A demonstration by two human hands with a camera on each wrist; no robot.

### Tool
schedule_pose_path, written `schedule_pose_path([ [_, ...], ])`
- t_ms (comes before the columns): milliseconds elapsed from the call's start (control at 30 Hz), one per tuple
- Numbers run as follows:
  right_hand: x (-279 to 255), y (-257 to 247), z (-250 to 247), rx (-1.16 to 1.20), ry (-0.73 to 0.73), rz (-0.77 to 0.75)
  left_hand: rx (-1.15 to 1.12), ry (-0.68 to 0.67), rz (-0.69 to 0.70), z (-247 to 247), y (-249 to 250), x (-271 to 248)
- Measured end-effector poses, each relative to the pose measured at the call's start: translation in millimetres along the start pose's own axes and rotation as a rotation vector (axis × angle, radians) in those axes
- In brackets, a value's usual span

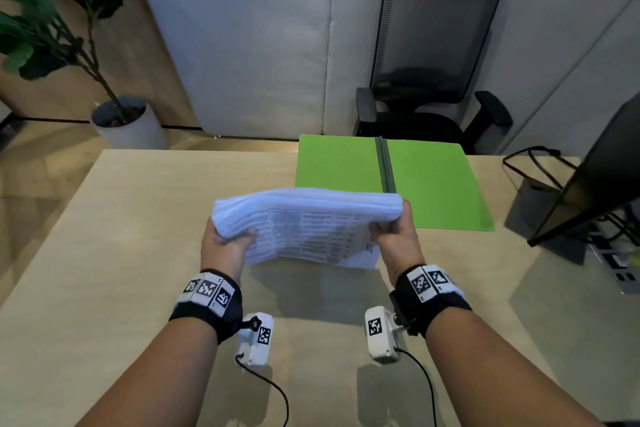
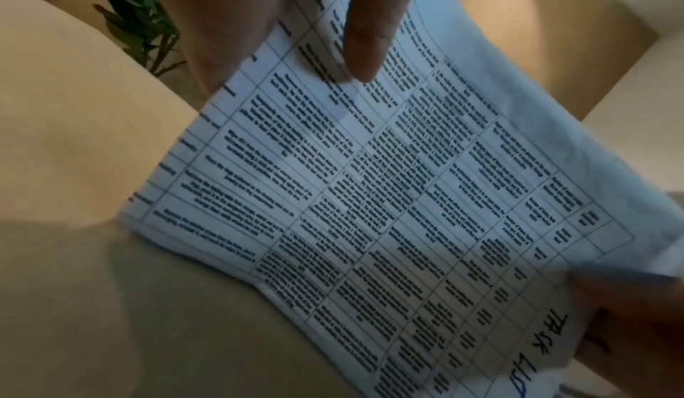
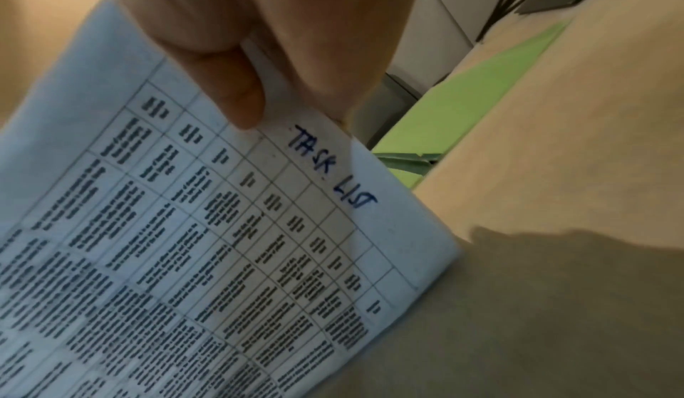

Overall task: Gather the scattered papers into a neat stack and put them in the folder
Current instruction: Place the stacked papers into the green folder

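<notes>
A thick stack of white papers (image 1: 308,218) with printed tables stands on edge on the desk, tilted toward me. My left hand (image 1: 227,239) grips its left end, thumb on the printed face. My right hand (image 1: 393,229) grips the right end. In the left wrist view the thumb (image 2: 364,39) presses on the stack of papers (image 2: 388,199). The right wrist view shows the thumb (image 3: 237,91) pinching the stack of papers (image 3: 222,243) near the handwritten "TASK LIST". A green folder (image 1: 433,184) lies open flat behind the stack; the folder (image 3: 462,106) also shows past my right hand.
The wooden desk (image 1: 138,218) has bare surface to the left and in front. A dark monitor (image 1: 595,177) with cables stands at the right edge. A black office chair (image 1: 433,62) and a potted plant (image 1: 69,28) are beyond the desk.
</notes>
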State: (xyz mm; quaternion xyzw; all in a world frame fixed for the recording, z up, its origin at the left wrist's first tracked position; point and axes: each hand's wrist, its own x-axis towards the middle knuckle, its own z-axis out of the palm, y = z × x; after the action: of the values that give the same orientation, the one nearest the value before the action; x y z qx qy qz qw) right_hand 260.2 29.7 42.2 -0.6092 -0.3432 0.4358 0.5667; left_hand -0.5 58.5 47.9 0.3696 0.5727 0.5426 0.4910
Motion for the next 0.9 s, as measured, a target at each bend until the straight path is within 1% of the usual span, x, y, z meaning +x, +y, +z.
schedule_pose_path([
  [67, -5.6, 15.5, 0.6, -0.036, -0.008, 0.082, 0.08, -0.009, -0.051, -2.2, -12.8, -1.0],
  [133, -11.7, 28.8, -0.1, -0.074, 0.001, 0.114, 0.125, -0.01, -0.103, -3.5, -21.7, -0.8],
  [200, -13.0, 29.7, -0.1, -0.103, 0.029, 0.102, 0.171, 0.007, -0.11, -2.7, -20.3, 1.1],
  [267, -8.7, 20.7, 0.4, -0.187, 0.03, 0.036, 0.268, 0.042, -0.055, 0.8, -10.0, 4.6],
  [333, -1.7, 1.4, 1.4, -0.392, 0.026, -0.086, 0.382, 0.083, 0.05, 7.6, 5.1, 7.5],
  [400, 1.8, -28.1, 4.4, -0.648, 0.021, -0.222, 0.619, 0.107, 0.209, 13.6, 21.2, 10.9],
  [467, -0.5, -60.9, 11.0, -0.819, -0.016, -0.413, 0.826, 0.063, 0.367, 20.9, 37.0, 12.5],
  [500, -4.1, -77.8, 15.7, -0.888, -0.043, -0.528, 0.859, 0.025, 0.432, 24.1, 43.3, 13.5],
  [567, -8.7, -103.3, 24.3, -1.023, -0.107, -0.744, 0.824, -0.091, 0.501, 28.2, 53.9, 10.5],
  [600, -10.1, -110.3, 27.4, -1.072, -0.133, -0.824, 0.757, -0.154, 0.497, 28.6, 57.3, 7.4],
  [633, -11.9, -116.6, 28.7, -1.103, -0.152, -0.877, 0.66, -0.219, 0.44, 28.5, 59.2, 4.1],
  [667, -11.6, -121.7, 27.4, -1.121, -0.15, -0.892, 0.553, -0.265, 0.358, 27.7, 59.6, 0.6],
  [700, -8.8, -124.3, 23.7, -1.136, -0.138, -0.859, 0.476, -0.265, 0.291, 25.4, 56.3, -0.8],
  [733, -3.9, -123.1, 17.5, -1.146, -0.124, -0.779, 0.419, -0.251, 0.243, 21.9, 51.8, -1.2],
  [767, 1.2, -119.7, 10.4, -1.105, -0.12, -0.666, 0.39, -0.231, 0.209, 18.5, 46.4, -1.0],
  [800, 7.9, -111.9, 3.0, -0.979, -0.118, -0.518, 0.36, -0.211, 0.166, 14.3, 40.2, -0.9],
  [867, 12.9, -93.2, -7.7, -0.498, -0.129, -0.234, 0.278, -0.174, 0.066, 7.8, 27.7, 1.8],
  [900, 11.4, -81.5, -9.7, -0.282, -0.144, -0.135, 0.236, -0.155, 0.025, 6.4, 22.9, 2.6],
])
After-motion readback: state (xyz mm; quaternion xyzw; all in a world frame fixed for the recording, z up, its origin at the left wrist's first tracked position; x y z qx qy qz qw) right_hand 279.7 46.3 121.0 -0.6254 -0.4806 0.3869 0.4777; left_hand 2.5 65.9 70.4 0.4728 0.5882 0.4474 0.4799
